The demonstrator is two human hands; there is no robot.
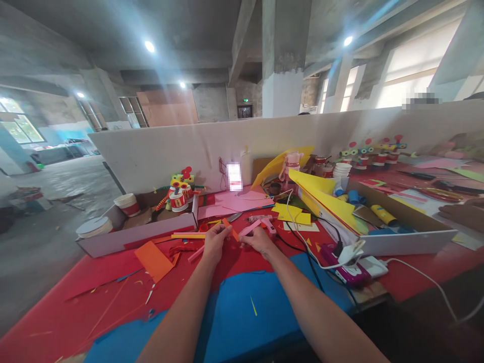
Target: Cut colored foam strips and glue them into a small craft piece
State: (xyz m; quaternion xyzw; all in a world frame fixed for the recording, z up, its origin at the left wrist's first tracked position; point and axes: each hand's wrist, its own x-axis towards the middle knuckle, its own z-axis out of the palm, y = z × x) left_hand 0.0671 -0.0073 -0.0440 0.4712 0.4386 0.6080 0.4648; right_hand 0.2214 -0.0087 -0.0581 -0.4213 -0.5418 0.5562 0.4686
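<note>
My left hand (216, 241) is closed in a pinch at an orange paper strip (232, 230), above the red table surface. Opposite it, my right hand (258, 241) also pinches, its fingertips at the strip's lower end. A pink strip (250, 227) lies right against the right fingers; whether they grip it too is unclear. Just beyond is a pink glue gun (269, 225). Left of my left hand are yellow strips (188, 235), a pink strip piece (195, 254) and an orange paper sheet (156, 261).
A box (138, 234) on the left bears paper cups and a cup figure (180, 194). Another box (408, 244) on the right holds coloured rolls. A purple power strip (350, 272) with cables lies before it. Blue sheeting (245, 307) covers the near edge.
</note>
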